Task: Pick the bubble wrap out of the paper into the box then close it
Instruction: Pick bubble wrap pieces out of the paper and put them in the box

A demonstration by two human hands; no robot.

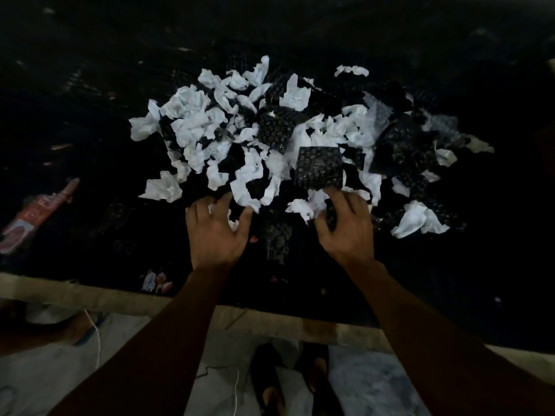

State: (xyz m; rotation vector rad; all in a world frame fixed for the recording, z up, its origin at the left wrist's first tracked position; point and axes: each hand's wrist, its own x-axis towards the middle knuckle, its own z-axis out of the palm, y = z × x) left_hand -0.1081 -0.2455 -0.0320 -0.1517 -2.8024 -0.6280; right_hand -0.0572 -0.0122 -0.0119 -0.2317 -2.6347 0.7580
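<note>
A heap of crumpled white paper scraps (192,121) lies on a black table (90,85), mixed with dark pieces of bubble wrap. One square bubble wrap piece (319,171) lies just beyond my right hand, another (274,129) sits in the middle of the heap. My left hand (214,232) rests at the near edge of the heap with fingers spread over paper scraps. My right hand (345,226) curls its fingers around a small dark bubble wrap piece (331,212). No box is in view.
A red and white packet (36,217) lies at the table's left side. Small red and white scraps (156,280) sit near the front edge. Below the table edge are the floor, a white cable (96,334) and my feet in dark sandals (270,382).
</note>
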